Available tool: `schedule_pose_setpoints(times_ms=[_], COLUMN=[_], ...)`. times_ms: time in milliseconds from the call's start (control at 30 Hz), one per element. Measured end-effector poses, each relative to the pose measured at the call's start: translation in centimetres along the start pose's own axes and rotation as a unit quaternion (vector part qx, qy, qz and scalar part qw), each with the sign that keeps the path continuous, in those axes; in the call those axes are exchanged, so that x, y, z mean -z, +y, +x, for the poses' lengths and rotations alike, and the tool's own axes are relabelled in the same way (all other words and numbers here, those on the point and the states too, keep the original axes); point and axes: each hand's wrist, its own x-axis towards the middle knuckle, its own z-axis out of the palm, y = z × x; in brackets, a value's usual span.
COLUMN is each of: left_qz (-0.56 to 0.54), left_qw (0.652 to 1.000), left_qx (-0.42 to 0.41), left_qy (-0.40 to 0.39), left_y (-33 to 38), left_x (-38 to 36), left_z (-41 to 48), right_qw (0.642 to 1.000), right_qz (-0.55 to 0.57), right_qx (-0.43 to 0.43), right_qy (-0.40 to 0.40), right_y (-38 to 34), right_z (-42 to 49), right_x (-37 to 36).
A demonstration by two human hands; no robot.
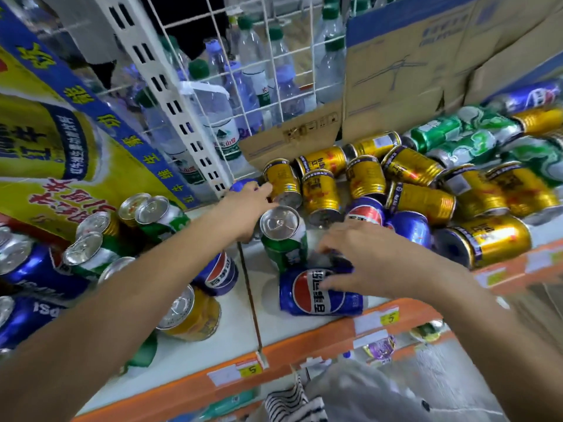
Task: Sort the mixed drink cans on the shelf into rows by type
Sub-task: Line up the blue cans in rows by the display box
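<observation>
A glossy blue can (320, 295) is laid on its side near the front of the white shelf (231, 330) and is gripped by the curled fingers (327, 248) of the right hand (374, 257). A ribbed gold can (281, 182), lying further back, is reached by the left hand (243, 208). Whether the left fingers are closed cannot be told.

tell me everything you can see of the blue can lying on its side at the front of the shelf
The blue can is a glossy metal can with a red, white and blue round logo and white characters. It lies on its side on the white shelf, near the orange front edge, in front of an upright green can. The right hand grips it from above.
</observation>
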Motion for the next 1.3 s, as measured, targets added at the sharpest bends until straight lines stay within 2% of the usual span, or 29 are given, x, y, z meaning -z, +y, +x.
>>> schedule_pose_setpoints(times_ms=[67, 167, 300, 367, 433, 533, 667, 800, 900, 967, 1100, 1300], left_qz=[-0.068, -0.097, -0.046, 0.018, 0.026, -0.042, -0.166, -0.136, -0.141, -0.148, -0.114, -0.085], left_qw=[0.997, 0.994, 0.999, 1.000, 0.999, 0.997, 0.980, 0.978, 0.968, 0.965, 0.979, 0.980], left_qx=[0.039, 0.051, 0.024, -0.006, -0.007, -0.006, 0.013, 0.104, 0.172, 0.192, 0.158, 0.158], left_qy=[-0.015, 0.023, 0.009, 0.021, 0.038, 0.071, 0.108, 0.122, 0.119, 0.099, 0.061, 0.091], left_y=[-0.1, -0.2, -0.3, -0.7, -1.1, -2.0, -3.5, -4.0, -4.5, -4.8, -4.8, -4.8], left_x=[-0.5, -1.3, 0.0, 0.5, 0.6, 0.8, 1.2, 1.3, 1.0, 0.8, 1.3, 1.0], left_z=[0.3, 0.4, -0.6, -0.9, -1.0, -1.6, -2.5, -3.1, -3.6, -4.1, -5.3, -5.3], right_qw=[0.999, 0.990, 0.986, 0.987, 0.988, 0.994, 0.996, 0.984, 0.981, 0.985, 0.994, 0.996], right_qz=[-0.040, -0.139, -0.166, -0.162, -0.155, -0.101, 0.040, 0.153, 0.177, 0.164, 0.062, -0.018], right_qx=[0.009, 0.016, 0.009, 0.013, 0.025, 0.044, 0.075, 0.083, 0.067, 0.054, 0.071, 0.062], right_qy=[-0.004, -0.023, -0.002, 0.006, 0.011, 0.014, 0.035, 0.046, 0.042, 0.031, 0.046, 0.062], right_y=[-0.9, -2.2, -3.0, -2.8, -2.8, -3.2, -4.0, -5.0, -5.1, -5.0, -5.4, -6.6], right_z=[0.2, 0.8, 1.2, 1.2, 1.1, 0.9, 0.7, 0.9, 1.6, 1.8, 1.6, 1.4], right_x=[-1.3, -3.6, -4.8, -4.9, -4.9, -4.6, -3.8, -4.2, -4.6, -4.4, -4.1, -3.3])
